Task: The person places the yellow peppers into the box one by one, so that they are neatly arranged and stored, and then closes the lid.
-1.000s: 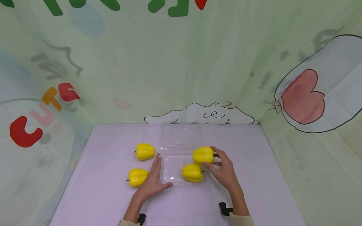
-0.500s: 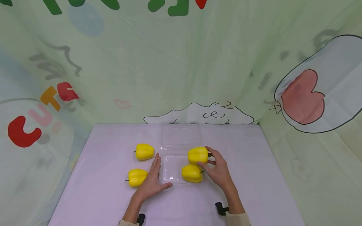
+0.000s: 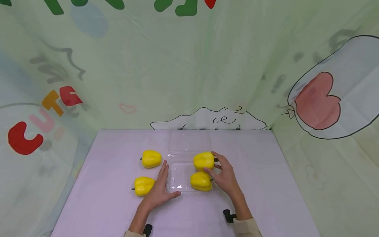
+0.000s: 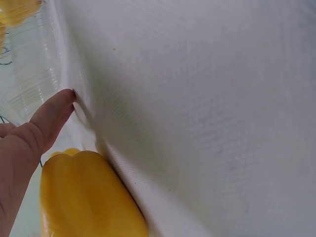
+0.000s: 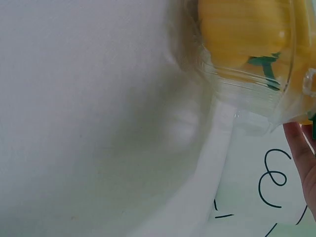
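Bright yellow on all four peppers (image 3: 204, 160), green on that stem (image 5: 269, 74)! The container (image 3: 179, 177) is colourless, the tablecloth (image 3: 266, 197) pale lilac, the sleeves (image 3: 245, 226) beige, and there's the pale green backdrop (image 3: 177, 65) splashed with red, orange, pink letters (image 3: 17, 140), plus a black-outlined balloon (image 3: 355, 69), pinkish-red heart (image 3: 316, 102).

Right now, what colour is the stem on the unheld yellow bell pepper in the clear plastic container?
Its stem is green, clearest in the right wrist view.

The right hand's grip (image 3: 223, 173) has carried the held pepper (image 3: 203, 160) leftward over the box (image 3: 179, 176), lately also slightly toward the back. Having jutted out to the right of the near pepper (image 3: 200, 181), it now sits almost straight behind it. The right sleeve (image 3: 246, 226) and black wrist mount (image 3: 229, 216) have shifted left too.
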Available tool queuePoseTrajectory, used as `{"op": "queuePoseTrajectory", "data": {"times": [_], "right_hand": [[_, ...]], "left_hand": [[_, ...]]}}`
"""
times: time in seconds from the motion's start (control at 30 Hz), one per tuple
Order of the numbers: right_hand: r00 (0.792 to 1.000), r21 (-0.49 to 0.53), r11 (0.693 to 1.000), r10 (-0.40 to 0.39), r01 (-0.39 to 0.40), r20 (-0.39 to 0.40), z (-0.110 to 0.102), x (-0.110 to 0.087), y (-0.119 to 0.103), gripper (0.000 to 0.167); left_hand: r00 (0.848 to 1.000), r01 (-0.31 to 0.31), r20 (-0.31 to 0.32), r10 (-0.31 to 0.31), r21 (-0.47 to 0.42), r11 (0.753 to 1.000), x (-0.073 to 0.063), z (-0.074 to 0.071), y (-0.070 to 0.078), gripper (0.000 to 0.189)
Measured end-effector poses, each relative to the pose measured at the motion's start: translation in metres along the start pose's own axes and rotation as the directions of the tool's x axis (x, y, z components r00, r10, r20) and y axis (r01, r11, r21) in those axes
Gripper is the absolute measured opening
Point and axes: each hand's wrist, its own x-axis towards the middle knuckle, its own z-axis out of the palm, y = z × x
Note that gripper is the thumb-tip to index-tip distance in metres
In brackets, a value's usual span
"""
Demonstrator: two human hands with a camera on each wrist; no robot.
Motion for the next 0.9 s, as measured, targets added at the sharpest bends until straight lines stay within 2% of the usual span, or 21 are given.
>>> {"op": "queuePoseTrajectory", "data": {"times": [0.13,0.4,0.9], "right_hand": [[1.000,0.000,1.000,-0.016,0.016,0.009,0.0040,0.0032,0.0002,0.078],[0.999,-0.031,1.000,0.003,-0.002,0.034,0.0094,0.0065,0.0031,0.079],[0.998,-0.077,0.997,0.009,-0.004,0.063,0.0071,0.0075,0.0022,0.078]], "left_hand": [[1.000,0.002,-0.002,-0.002,0.004,1.000,0.0001,0.0006,-0.0006,0.125],[1.000,0.005,-0.004,-0.005,-0.007,1.000,0.0010,0.0006,-0.0009,0.125],[1.000,0.013,0.000,-0.013,-0.006,1.000,-0.0001,-0.0004,0.0012,0.125]]}}
